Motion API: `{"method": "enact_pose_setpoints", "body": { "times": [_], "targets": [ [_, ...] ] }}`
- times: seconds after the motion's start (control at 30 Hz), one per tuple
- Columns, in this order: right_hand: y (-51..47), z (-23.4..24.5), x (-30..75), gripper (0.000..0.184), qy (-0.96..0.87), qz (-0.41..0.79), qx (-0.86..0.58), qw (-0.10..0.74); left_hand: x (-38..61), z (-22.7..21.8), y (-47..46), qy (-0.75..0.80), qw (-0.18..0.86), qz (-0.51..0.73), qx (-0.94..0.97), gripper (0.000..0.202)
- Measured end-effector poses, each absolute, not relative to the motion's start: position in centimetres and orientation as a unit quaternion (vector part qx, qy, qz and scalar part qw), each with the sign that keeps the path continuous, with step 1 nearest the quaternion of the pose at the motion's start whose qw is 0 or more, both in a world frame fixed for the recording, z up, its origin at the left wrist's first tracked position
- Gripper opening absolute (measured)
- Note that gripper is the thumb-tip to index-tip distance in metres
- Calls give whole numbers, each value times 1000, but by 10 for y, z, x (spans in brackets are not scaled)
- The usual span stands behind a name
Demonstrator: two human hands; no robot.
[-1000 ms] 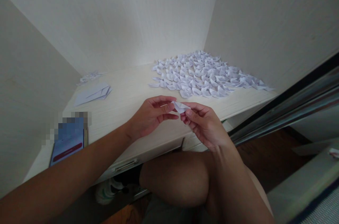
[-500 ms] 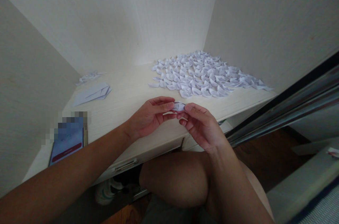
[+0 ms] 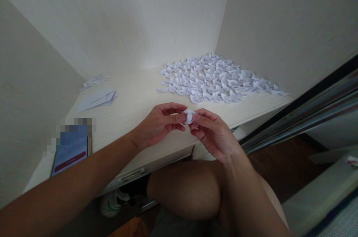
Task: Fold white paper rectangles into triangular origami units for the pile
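A small white folded paper piece (image 3: 189, 116) is pinched between both my hands just above the front edge of a pale wooden desk (image 3: 134, 102). My left hand (image 3: 160, 123) grips its left side with thumb and fingertips. My right hand (image 3: 214, 134) grips its right side, fingers curled. The two hands touch at the paper. A large heap of several similar folded paper pieces (image 3: 215, 78) lies on the desk beyond my hands, at the back right.
Flat paper sheets (image 3: 97, 99) and a few paper scraps (image 3: 95, 80) lie at the desk's left. A phone (image 3: 71, 151) rests near the left front edge. Walls enclose the desk on three sides. My knee (image 3: 184, 188) is below the desk drawer.
The paper piece was stretched out wider between my hands; now it is folded smaller and my hands have come closer together.
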State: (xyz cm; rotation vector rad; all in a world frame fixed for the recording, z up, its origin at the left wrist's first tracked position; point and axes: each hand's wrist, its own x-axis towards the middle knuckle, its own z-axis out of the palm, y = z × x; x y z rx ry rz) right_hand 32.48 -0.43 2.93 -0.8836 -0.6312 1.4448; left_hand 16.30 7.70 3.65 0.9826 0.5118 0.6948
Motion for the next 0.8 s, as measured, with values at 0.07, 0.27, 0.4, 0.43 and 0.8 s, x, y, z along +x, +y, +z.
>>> {"method": "enact_pose_setpoints", "body": {
  "times": [0.07,0.27,0.4,0.43,0.8],
  "targets": [
    [-5,30,326,28,-271,627,-387,619,163,36,77,238,793,323,458,26],
    [-5,31,328,27,-262,649,-371,610,163,37,76,229,805,305,454,27],
    [-7,33,329,29,-284,654,-381,589,162,38,76,233,803,289,468,25],
    [-7,33,329,29,-290,654,-386,582,162,39,76,236,800,285,472,25],
    [-5,28,327,19,-441,441,-532,572,165,35,74,281,656,358,602,28]
  ]
}}
